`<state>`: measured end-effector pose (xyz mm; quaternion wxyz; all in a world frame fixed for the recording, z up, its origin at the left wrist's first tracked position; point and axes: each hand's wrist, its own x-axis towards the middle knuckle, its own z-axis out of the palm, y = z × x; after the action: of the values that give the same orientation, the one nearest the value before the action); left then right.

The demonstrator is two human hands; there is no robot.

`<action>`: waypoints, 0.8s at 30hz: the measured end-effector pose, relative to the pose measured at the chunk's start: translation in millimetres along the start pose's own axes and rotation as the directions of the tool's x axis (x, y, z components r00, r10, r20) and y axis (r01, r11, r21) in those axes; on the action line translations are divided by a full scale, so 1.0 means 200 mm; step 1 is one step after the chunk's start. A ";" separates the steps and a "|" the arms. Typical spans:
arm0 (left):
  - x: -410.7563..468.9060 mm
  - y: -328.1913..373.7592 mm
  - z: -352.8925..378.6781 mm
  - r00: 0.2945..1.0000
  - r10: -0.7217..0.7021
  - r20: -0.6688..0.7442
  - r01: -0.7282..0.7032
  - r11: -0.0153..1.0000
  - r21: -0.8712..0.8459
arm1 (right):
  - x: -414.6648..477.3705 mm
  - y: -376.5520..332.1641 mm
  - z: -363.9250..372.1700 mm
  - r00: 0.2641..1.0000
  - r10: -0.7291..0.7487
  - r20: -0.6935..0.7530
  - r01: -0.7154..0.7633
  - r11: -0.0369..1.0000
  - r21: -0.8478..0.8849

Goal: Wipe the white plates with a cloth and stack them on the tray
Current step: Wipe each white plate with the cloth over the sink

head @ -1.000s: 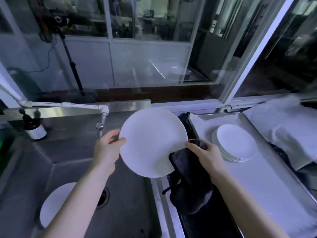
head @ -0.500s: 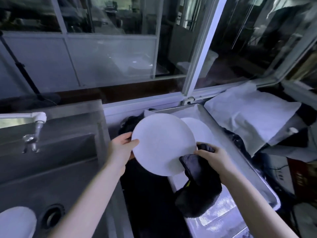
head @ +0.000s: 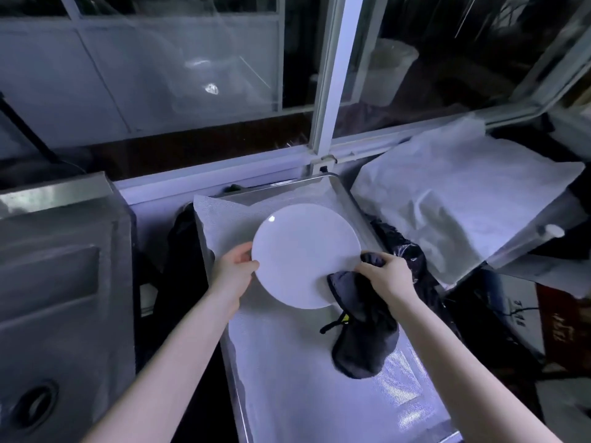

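White plate (head: 303,251): a second ago it is held up at the edge of the sink (head: 64,282), with a stack of white plates plainly visible on the tray (head: 287,184). Half a second ago it is partway across. Now it sits over the far part of the tray, covering the spot where that stack stood, so no stack is visible. Reading: wiping of this plate looks finished or nearly so, and the step in hand is setting it on the pile. Whether it already rests there or still hangs above it cannot be told from this view. Left hand (head: 235,270) pinches the left rim, thumb on the upper face, the other fingers hidden beneath. Right hand (head: 388,276) is curled round a dark cloth (head: 364,334), pressing it against the near right rim. The rest of the cloth hangs loose over the tray's white mesh liner, and a small black-and-yellow loop shows at its left side. Appearance of the plate: round, plain white, smooth and glossy, with one small highlight near the far left rim. No streaks, drops or marks can be made out in this dim bluish light. The face is turned mostly up toward the camera.
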<state>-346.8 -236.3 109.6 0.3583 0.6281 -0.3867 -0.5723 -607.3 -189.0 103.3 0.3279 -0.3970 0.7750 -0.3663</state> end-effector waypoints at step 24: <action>0.26 -0.16 0.11 0.976 0.146 -0.165 -0.065 0.908 0.415 | 0.31 0.08 0.19 0.999 -0.027 0.024 0.033 0.960 -0.279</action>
<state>-364.0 -268.2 56.4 0.2860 0.7191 -0.4944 -0.3959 -612.3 -246.2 57.8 0.2708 -0.4547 0.8095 -0.2544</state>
